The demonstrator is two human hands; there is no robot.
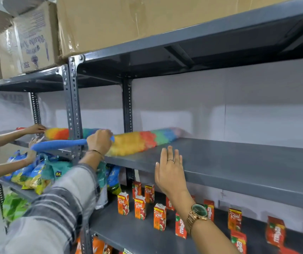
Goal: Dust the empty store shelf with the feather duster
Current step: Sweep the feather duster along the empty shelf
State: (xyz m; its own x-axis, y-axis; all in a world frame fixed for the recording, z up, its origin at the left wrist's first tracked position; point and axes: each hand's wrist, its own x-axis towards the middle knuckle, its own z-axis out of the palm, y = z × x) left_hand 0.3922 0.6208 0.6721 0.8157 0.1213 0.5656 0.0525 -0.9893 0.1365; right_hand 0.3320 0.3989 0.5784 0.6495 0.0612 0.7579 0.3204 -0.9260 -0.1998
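Note:
A rainbow-coloured feather duster (139, 141) lies along the left part of the empty grey shelf (238, 162), its fluffy head pointing right toward the back wall. My left hand (100, 140) is shut on its blue handle (58, 144), which sticks out to the left past the upright post. My right hand (170, 170) is open, fingers apart, palm against the shelf's front edge just right of the duster. It wears a ring and a gold watch.
Another person's hands (36, 128) work on the neighbouring rack at the left with a second rainbow duster (58, 133) and snack bags (33, 173). Juice cartons (140, 208) stand on the shelf below. Cardboard boxes (128, 21) sit on the top shelf. A perforated post (74, 107) divides the racks.

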